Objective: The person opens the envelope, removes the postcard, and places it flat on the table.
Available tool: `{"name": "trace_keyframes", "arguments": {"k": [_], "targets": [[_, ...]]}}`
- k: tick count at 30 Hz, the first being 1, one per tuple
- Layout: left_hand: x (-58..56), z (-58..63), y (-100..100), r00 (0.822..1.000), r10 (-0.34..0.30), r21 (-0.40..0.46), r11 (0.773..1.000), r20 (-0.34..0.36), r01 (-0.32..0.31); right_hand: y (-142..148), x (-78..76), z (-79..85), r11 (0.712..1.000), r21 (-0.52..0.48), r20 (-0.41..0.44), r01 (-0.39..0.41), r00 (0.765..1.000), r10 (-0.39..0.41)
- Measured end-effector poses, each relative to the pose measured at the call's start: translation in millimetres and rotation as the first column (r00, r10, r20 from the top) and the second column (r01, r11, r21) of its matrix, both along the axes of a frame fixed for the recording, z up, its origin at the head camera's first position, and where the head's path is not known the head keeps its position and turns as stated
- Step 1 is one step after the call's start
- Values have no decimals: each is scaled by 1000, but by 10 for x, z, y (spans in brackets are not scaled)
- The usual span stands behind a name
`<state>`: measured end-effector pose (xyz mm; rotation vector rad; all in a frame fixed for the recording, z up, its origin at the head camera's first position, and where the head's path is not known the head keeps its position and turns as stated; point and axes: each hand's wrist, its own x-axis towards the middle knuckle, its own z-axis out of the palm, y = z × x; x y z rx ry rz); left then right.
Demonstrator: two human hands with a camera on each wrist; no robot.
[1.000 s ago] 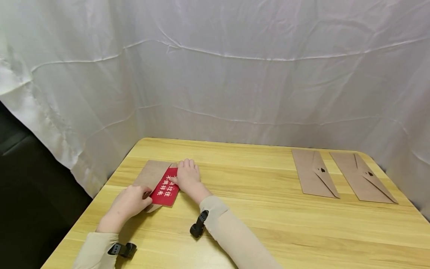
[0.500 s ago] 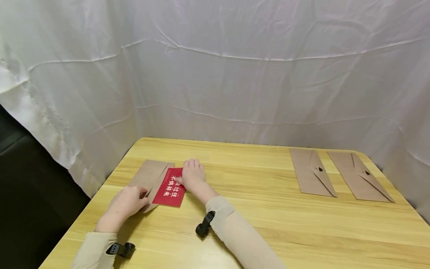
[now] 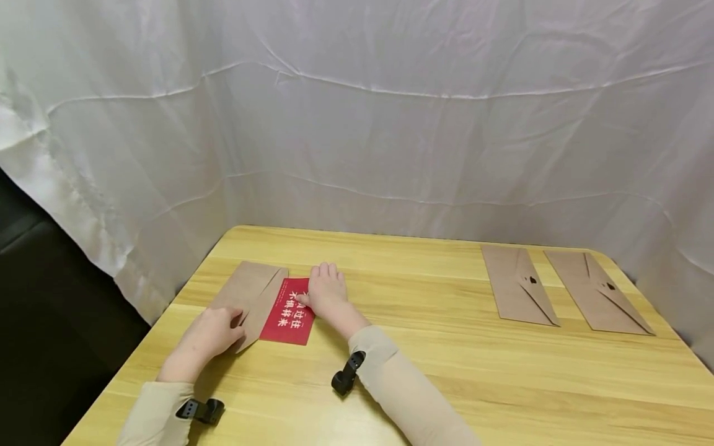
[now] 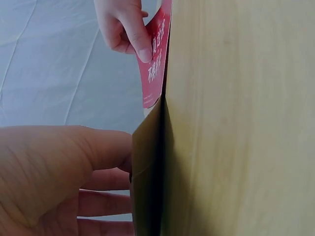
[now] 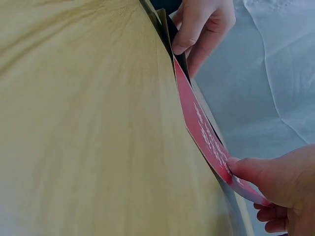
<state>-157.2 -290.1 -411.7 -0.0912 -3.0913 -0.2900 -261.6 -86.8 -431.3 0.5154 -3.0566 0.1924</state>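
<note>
Red and printed with pale characters, a card (image 3: 287,316) lies on the left part of the bench (image 3: 413,297), its left edge meeting the right edge of a brown paper envelope (image 3: 251,288); whether the two overlap there, I cannot tell. The right hand (image 3: 328,291) reaches over the card's far right corner and pinches it, thumb on the printed face and other fingers beneath, as the right wrist view shows. The left hand (image 3: 206,337) is at the near left side of the envelope, gripping its edge between thumb and fingers; in the left wrist view the paper stands a little apart in layers there.

Two more brown envelopes rest at the far right, well apart from the hands: one left-hand envelope (image 3: 507,291) and, just beside it, one right-hand envelope (image 3: 586,297), each with a pointed flap folded over and a small dark mark near the flap's tip. Both arms wear pale beige sleeves (image 3: 407,384), with a black wrist camera (image 3: 348,373) near each cuff. White cloth (image 3: 357,136) hangs behind the bench, and something black (image 3: 56,334) stands at the left.
</note>
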Motion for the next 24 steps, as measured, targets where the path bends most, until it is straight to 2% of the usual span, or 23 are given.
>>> {"name": "trace_keyframes", "arguments": {"k": [9,17,24], "targets": [[-5,5,-53,1000,23,31,999,13,-23,61,30,30,1000,-13,3,-3,1000,3],[-12,-24,-129,1000,20,51,998,7,-20,80,34,27,1000,-8,15,-2,1000,2],[-9,-21,-202,999,24,65,998,35,-26,88,38,29,1000,-3,29,8,1000,-8]]}}
